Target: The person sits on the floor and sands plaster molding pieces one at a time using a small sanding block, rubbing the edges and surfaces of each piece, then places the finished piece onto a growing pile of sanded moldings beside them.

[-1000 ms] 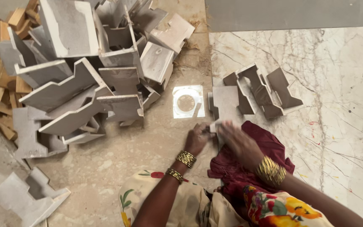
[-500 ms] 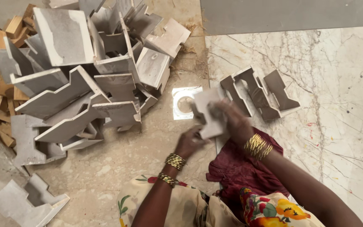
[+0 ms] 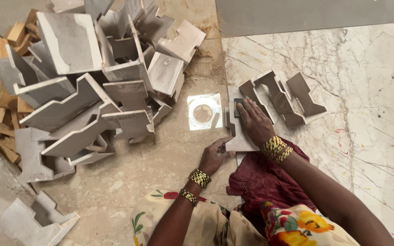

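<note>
head view: both hands (image 3: 255, 122) press a notched stone piece (image 3: 239, 136) flat.

One head-worn camera, looking steeply down from close above onto the beige stone floor (image 3: 160, 173) ahead of the person's lap.

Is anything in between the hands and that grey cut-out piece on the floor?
No. Both hands already touch the grey piece: the right hand lies flat on top, and the left hand grips its near edge. Nothing visible sits between them.

Marble floor (image 3: 365, 150): heaped cut stone pieces (image 3: 96, 91), wood blocks (image 3: 1, 59).
</note>
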Demonstrator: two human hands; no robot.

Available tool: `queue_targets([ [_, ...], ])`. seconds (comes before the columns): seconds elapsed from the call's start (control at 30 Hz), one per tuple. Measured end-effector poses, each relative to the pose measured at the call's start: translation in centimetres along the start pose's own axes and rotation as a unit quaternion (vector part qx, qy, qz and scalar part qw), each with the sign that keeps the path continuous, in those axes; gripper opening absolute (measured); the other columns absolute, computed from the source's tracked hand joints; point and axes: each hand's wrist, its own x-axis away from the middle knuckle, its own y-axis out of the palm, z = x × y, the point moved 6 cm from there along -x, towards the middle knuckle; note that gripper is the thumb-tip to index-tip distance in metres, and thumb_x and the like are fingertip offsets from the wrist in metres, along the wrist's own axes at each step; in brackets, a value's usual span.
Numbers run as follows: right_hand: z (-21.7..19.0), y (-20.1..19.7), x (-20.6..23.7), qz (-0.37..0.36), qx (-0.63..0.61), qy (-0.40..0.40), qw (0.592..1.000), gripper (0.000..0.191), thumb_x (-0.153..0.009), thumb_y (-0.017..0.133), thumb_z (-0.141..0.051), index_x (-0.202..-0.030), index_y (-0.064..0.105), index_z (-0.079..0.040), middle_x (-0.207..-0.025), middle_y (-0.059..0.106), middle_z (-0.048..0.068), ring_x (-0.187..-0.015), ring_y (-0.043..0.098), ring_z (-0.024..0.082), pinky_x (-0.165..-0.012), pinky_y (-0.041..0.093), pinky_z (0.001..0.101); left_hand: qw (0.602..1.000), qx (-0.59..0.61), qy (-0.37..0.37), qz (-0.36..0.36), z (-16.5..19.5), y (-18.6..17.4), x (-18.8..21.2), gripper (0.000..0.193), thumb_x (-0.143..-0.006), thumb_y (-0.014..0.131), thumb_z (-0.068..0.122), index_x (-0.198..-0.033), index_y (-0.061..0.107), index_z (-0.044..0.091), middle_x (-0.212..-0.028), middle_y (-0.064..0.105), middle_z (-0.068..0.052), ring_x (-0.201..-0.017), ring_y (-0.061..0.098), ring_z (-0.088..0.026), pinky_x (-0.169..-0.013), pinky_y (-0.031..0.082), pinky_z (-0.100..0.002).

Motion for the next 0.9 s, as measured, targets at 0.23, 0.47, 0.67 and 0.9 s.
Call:
queue_targets([
  [0.23,-4.5,-3.0,6.3,-0.073,-0.026,-0.091,0.993,0.061,-0.089,0.054,0.0,-0.148,0.04,0.005,-0.156,0.04,0.029,-0.146,0.04,0.035,-0.119,0.04,0.0441,0.999,-0.006,-0.02,0.043,0.2,-1.0,0.0,0.054,-0.086,0.081,0.017,-0.137,0.066,0.009,-0.119,0.075,-0.009,-0.103,0.068,-0.013,-0.092,0.058,-0.03],
  [0.47,2.3,0.2,0.4,-0.031,-0.02,0.045,0.998,0.054,-0.099,0.054,-0.006,-0.15,0.039,0.007,-0.154,0.041,0.03,-0.146,0.04,0.039,-0.121,0.035,0.0423,0.999,0.029,-0.01,0.01,0.7,-0.3,0.3,0.053,-0.087,0.08,0.019,-0.136,0.064,0.009,-0.129,0.071,-0.011,-0.112,0.069,-0.016,-0.096,0.058,-0.032],
  [0.67,-4.0,-0.8,3.0,-0.05,0.073,-0.166,0.982,0.058,-0.092,0.054,0.002,-0.149,0.043,0.001,-0.152,0.048,0.021,-0.143,0.047,0.032,-0.12,0.04,0.0408,0.994,-0.08,0.009,0.067,1.0,-1.3,0.7,0.054,-0.086,0.083,0.019,-0.134,0.065,0.005,-0.127,0.071,-0.013,-0.111,0.069,-0.018,-0.093,0.056,-0.033],
  [0.9,1.5,-0.6,-0.1,-0.03,-0.004,0.008,1.0,0.053,-0.099,0.053,-0.004,-0.15,0.042,0.002,-0.154,0.046,0.025,-0.144,0.044,0.036,-0.121,0.036,0.0421,1.0,0.0,-0.023,-0.003,0.0,-0.2,0.6,0.055,-0.085,0.083,0.017,-0.136,0.066,0.005,-0.119,0.077,-0.015,-0.104,0.071,-0.017,-0.092,0.059,-0.03],
])
